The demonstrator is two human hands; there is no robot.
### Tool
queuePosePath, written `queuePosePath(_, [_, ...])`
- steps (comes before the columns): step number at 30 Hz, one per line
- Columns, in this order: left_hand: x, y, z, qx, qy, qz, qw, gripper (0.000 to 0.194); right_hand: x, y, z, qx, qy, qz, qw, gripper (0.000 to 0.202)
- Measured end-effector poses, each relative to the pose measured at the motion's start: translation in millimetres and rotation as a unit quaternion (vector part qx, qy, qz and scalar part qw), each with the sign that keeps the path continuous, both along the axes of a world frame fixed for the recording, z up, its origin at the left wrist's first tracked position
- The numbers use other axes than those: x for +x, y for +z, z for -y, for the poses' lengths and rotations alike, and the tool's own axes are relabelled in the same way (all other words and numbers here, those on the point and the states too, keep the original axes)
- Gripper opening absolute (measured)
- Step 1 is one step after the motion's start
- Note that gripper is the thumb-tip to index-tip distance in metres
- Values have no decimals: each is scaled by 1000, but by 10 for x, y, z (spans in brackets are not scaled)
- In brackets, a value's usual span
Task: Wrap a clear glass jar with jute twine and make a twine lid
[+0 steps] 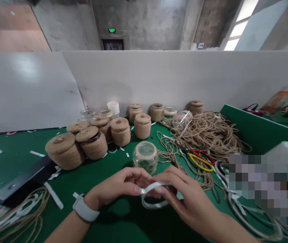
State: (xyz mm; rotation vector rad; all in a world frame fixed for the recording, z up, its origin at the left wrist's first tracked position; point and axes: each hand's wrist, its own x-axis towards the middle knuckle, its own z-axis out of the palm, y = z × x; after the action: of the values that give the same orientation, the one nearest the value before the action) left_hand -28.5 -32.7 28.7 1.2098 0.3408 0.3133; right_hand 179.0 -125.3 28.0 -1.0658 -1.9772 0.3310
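A narrow white ring of tape or strip (155, 205) is held between my two hands, low over the green table. My left hand (125, 184), with a pale band on its wrist, pinches the ring's left side between thumb and fingers. On the ring's upper right, my right hand (179, 192) has its thumb and fingers closed. Just beyond my fingertips an upright clear glass jar (145, 157) stands without a lid. Twine trails on the table to the right of this jar.
Several twine-wrapped jars (64, 152) stand at the left and back. A twine heap (209, 131) lies right, with red-and-yellow-handled scissors (201, 161) before it. A dark box (25, 182), white strips and loose twine lie left. A white partition (144, 81) rises behind.
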Motion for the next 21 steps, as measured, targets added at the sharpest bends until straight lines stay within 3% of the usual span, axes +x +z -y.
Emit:
queuePosePath(4, [-63,151,-33,68,56,-4,996,40,82,-17,31,-87,-62,-135,985,13])
queuePosePath(9, [-86,165,-30,43,94,1,995,16,33,-113,48,-305,-64,-335,889,33])
queuePosePath(12, [-49,140,-13,38,121,15,992,15,-44,-215,60,-347,-72,-358,864,35])
queuePosePath(14, [-16,119,-5,30,144,26,989,16,-96,-295,90,-303,-97,-334,887,33])
queuePosePath(18, [35,93,3,39,165,24,985,19,-203,-366,194,-114,-182,-197,956,17])
queuePosePath(21, [52,94,9,56,170,12,984,20,-333,-306,264,-87,-153,-174,969,13])
